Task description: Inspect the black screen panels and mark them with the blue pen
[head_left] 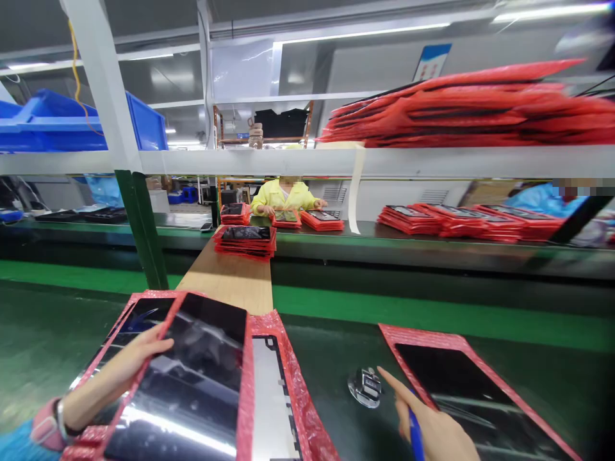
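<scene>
My left hand [127, 362] grips the left edge of a glossy black screen panel [192, 384] that lies on red bubble wrap, on top of a pile of similar wrapped panels [283, 390]. My right hand [432, 429] holds a blue pen [416, 438], its index finger stretched toward a small silver hand counter [366, 386] on the green mat. Another black panel on red wrap [471, 397] lies just right of that hand.
A wooden board [230, 278] bridges to the far conveyor and carries a stack of wrapped panels [246, 240]. A person in yellow [283, 195] works across the line among more red stacks [471, 221]. Wrapped panels fill the upper shelf [471, 105]; blue bins [72, 121] sit at left.
</scene>
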Demonstrator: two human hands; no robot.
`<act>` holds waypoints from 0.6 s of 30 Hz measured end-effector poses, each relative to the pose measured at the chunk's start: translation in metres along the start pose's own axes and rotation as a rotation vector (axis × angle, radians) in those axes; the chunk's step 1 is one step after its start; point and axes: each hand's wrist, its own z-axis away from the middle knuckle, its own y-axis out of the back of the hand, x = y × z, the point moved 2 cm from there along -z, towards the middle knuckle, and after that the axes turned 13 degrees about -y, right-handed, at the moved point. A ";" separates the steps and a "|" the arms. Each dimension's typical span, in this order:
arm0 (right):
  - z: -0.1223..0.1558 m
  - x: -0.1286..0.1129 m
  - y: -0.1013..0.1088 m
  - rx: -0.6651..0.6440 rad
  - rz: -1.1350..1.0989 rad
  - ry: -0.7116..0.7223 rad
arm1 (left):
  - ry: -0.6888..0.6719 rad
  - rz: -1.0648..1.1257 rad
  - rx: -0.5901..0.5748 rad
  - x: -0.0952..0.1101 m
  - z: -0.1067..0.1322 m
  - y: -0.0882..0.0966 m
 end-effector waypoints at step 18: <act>0.039 -0.076 0.006 -0.185 -0.739 -0.258 | -0.115 -0.521 0.316 0.027 -0.011 0.112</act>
